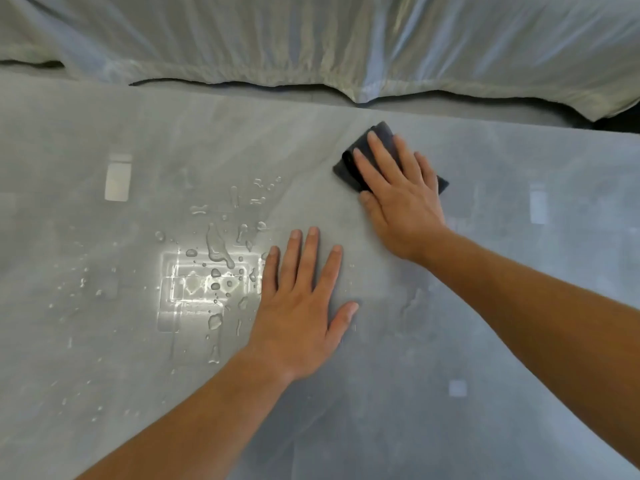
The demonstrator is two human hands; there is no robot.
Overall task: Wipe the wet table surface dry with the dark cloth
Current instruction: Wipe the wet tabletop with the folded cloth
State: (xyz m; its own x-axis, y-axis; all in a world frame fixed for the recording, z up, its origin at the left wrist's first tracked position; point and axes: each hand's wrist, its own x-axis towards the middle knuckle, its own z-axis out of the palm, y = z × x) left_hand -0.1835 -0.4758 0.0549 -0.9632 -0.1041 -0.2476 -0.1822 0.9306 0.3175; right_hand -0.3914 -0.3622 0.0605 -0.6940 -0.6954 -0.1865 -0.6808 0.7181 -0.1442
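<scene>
Right hand [398, 188] lies flat with the fingers spread on top of the dark cloth [349, 171], pressing it against the table [485, 341] near the far edge, over to my right. I am not gripping the cloth, only pinning it under my palm and fingers; a folded corner shows past my fingertips and another pokes out on the little-finger side. My left hand [301, 306] rests open and flat on the bare table nearer to me, holding nothing, just bracing.

The water [214, 258] sits well apart from the cloth, to the left: fat drops and small puddles around a bright reflected patch, touching or nearly touching the outer edge of my left hand, with finer spray farther left. The part under and around the cloth looks mostly dry already, as far as I can judge.

To do this well I should keep even pressure across the whole palm so the cloth stays flat, and sweep it left in long overlapping strokes into the puddles. My left hand should lift clear first, or it will smear the drops beside it. Beyond the table lies pale plastic sheeting [311, 39]; I should keep the cloth short of it.
</scene>
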